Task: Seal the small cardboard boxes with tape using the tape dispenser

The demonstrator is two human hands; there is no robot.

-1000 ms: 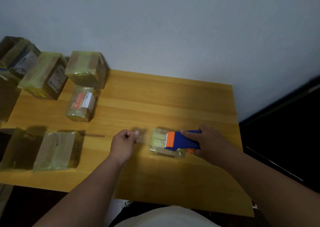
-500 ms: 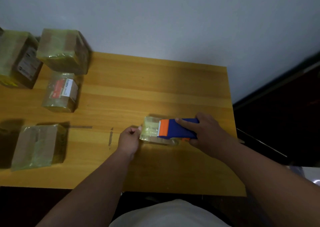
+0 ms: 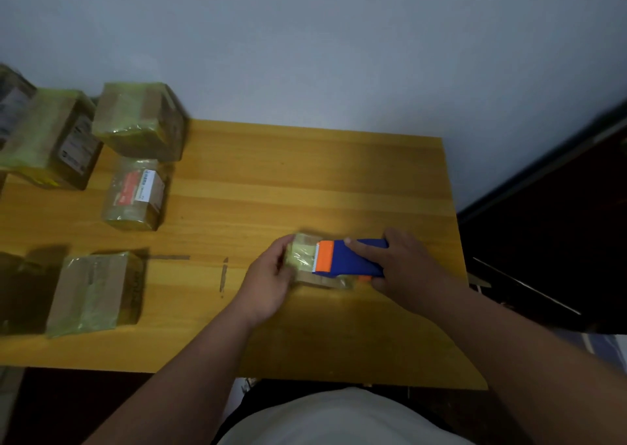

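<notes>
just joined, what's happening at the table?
A person is taping a small box near the table's right end. The right hand grips the blue-and-orange tape dispenser on top of it; the left hand holds the box's left end. Several taped boxes sit to the left.

Taped boxes crowd the table's left; middle lies open.

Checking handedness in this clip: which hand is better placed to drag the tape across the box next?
Probably the right hand: it grips the blue and orange plastic tape dispenser lying on the small tape-wrapped cardboard box. The left hand holds the box's left end.
</notes>
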